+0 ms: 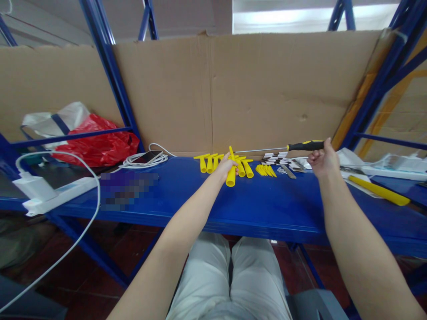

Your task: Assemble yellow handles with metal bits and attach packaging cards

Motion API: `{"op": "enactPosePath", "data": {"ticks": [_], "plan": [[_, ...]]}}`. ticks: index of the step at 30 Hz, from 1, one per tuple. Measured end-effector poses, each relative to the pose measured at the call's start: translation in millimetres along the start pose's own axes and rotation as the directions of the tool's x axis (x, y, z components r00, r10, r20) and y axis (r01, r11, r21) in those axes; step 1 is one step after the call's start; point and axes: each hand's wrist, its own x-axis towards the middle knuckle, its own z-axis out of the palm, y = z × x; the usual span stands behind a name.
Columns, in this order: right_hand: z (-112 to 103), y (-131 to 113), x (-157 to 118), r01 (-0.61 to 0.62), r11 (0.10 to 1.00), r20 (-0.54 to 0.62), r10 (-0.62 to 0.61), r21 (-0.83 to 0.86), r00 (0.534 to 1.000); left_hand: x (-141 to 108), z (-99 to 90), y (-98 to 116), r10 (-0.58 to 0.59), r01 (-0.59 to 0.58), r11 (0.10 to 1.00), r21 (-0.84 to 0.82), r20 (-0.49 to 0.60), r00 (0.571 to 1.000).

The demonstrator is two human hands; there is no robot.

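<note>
My left hand (pixel 227 168) is closed around a yellow plastic handle (pixel 231 177), a tube with a flat crosspiece at its top. In my right hand (pixel 324 159) is the end of a long screwdriver (pixel 305 146) with a black and yellow grip. Its thin shaft runs level to the left, and its tip is at or close to the top of the held handle; whether they touch I cannot tell. More yellow handles (pixel 247 169) lie in a row on both sides of my left hand. Flat yellow pieces (pixel 266 170) and small metal screws (pixel 282 170) lie to the right.
The blue shelf (pixel 260 204) is backed by a cardboard sheet (pixel 267 89). Black and white pieces (pixel 275 158) lie near the back. A yellow-handled tool (pixel 380 190) is at right. At left are a power strip (pixel 63 195), coiled white cable (pixel 143 160) and red bag (pixel 100 140).
</note>
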Motion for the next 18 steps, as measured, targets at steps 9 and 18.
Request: {"op": "enactPosePath", "data": {"ticks": [9, 18], "plan": [[-0.7, 1.5, 0.2, -0.018, 0.999, 0.061, 0.021, -0.047, 0.998, 2.5, -0.6, -1.1, 0.009, -0.011, 0.999, -0.044, -0.038, 0.999], [-5.9, 2.7, 9.6, -0.029, 0.998, 0.048, 0.031, -0.047, 0.998, -1.4, 2.2, 0.8, 0.018, -0.017, 1.0, 0.008, -0.053, 0.998]]}}
